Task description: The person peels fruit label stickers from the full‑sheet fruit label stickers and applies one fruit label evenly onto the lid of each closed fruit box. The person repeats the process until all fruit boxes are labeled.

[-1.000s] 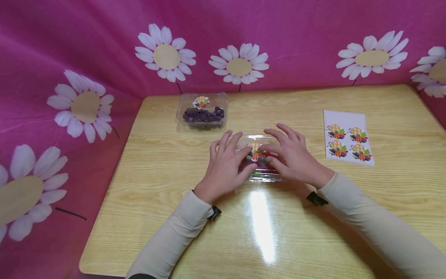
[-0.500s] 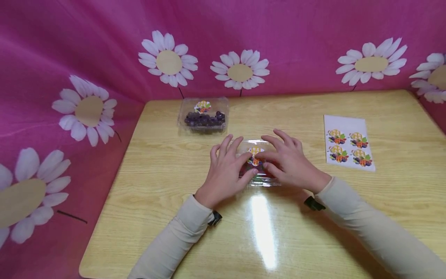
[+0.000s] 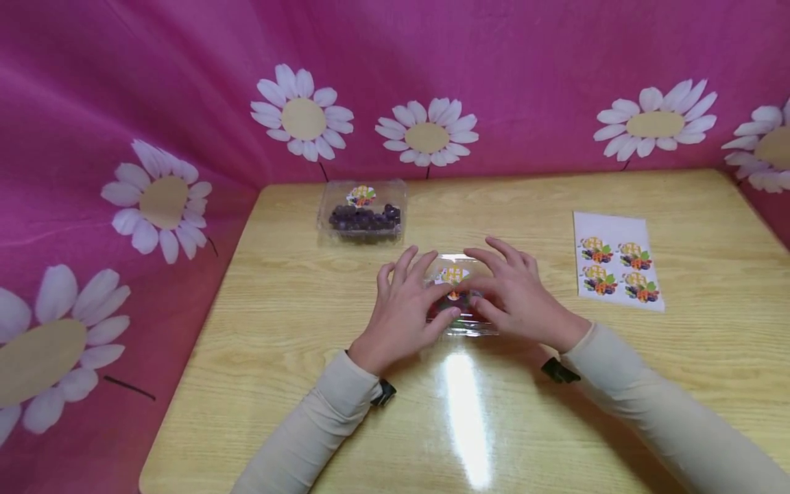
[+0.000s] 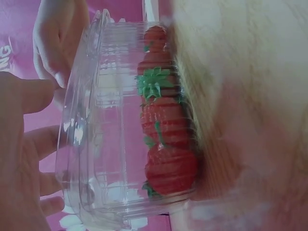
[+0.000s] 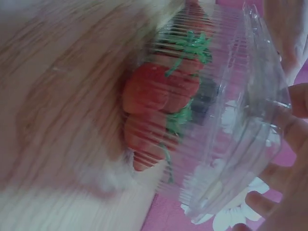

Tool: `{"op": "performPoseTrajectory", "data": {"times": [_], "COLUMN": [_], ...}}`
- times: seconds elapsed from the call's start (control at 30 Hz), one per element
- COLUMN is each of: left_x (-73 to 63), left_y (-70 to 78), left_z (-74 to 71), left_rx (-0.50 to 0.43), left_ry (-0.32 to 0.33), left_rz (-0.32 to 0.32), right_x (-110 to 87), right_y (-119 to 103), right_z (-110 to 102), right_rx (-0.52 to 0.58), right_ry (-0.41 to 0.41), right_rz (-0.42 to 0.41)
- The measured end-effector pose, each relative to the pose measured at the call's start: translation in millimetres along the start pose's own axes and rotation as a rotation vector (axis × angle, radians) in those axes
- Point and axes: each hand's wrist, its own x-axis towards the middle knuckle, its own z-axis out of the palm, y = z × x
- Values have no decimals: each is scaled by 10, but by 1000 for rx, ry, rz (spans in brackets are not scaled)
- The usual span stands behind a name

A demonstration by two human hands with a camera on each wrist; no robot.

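A clear plastic clamshell box (image 3: 472, 328) stands in front of me on the table, its lid down. Red strawberries (image 4: 171, 168) with green leaves show through its ribbed wall in both wrist views. On top of the lid lies a round fruit-print sticker (image 3: 453, 274), partly covered by fingers. My left hand (image 3: 402, 312) rests over the lid's left side, fingers spread and slightly bent. From the other side my right hand (image 3: 524, 302) reaches over the lid, with its thumb and index finger at the sticker. Both hands touch the box top without gripping it.
Behind and to the left stands a second clear box (image 3: 364, 213) of dark grapes, with a similar sticker on its lid. A white sheet (image 3: 607, 226) with several fruit stickers lies at the right. A pink flowered cloth (image 3: 518, 82) hangs behind the table (image 3: 278, 288).
The head view has tilted a little, so everything sits lower in it. Both hands stay at the sticker on the lid, with only slight finger movement.
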Motion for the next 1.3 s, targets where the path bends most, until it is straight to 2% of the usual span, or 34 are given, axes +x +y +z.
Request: {"op": "performPoseTrajectory", "data": {"times": [0.13, 0.57, 1.17, 1.3], "left_x": [1, -33, -24, -38], "left_y": [11, -2, 5, 4], "left_z": [5, 41, 55, 55], "left_rx": [0, -37, -27, -54], "left_ry": [-2, 79, 80, 78], "left_rz": [1, 16, 41, 21], "right_x": [-16, -15, -19, -41], "right_y": [16, 30, 40, 50], "right_z": [3, 28, 20, 26], "right_rx": [2, 11, 17, 22], "right_ry": [10, 48, 39, 38], "right_rz": [1, -16, -17, -4]}}
